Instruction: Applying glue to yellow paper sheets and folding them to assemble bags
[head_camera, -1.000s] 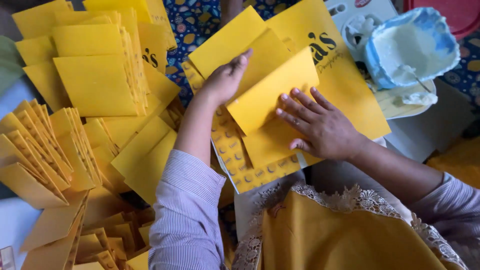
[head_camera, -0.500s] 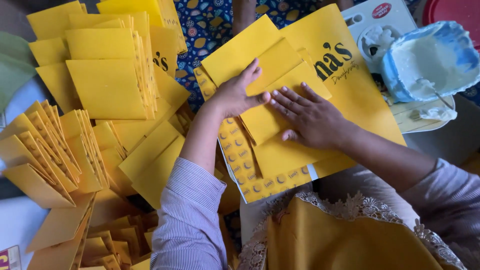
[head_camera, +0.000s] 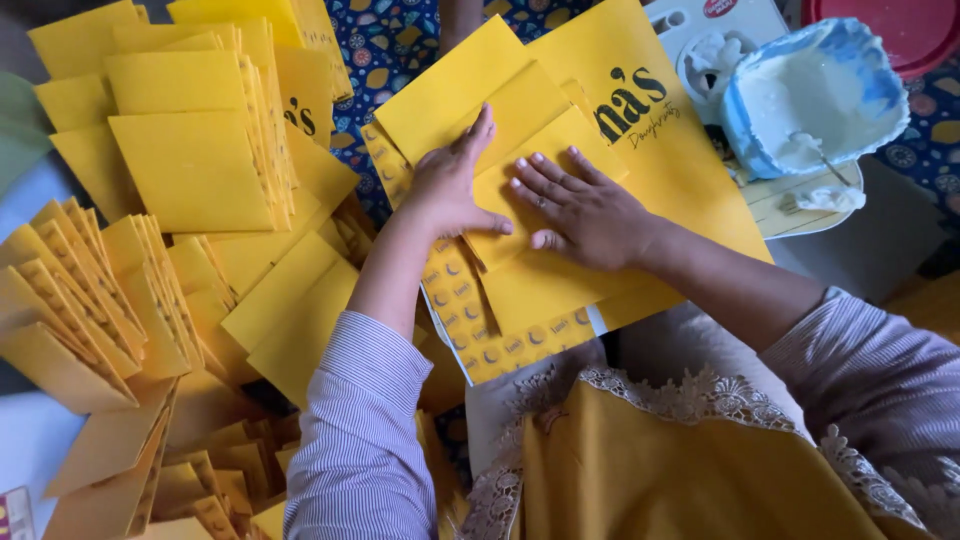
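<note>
folded yellow flap (head_camera: 520, 150) — just left of glue bowl (head_camera: 815, 95), long axis diagonal | left hand (head_camera: 450, 185) flat, pressing | right hand (head_camera: 590, 210) flat, pressing — both equally near

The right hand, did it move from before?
Yes. The right hand slid left along the folded yellow paper, closer to the left hand.

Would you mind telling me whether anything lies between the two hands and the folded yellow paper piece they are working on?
Nothing visible does: the left hand and right hand both press flat, directly on the folded yellow paper piece.
</note>
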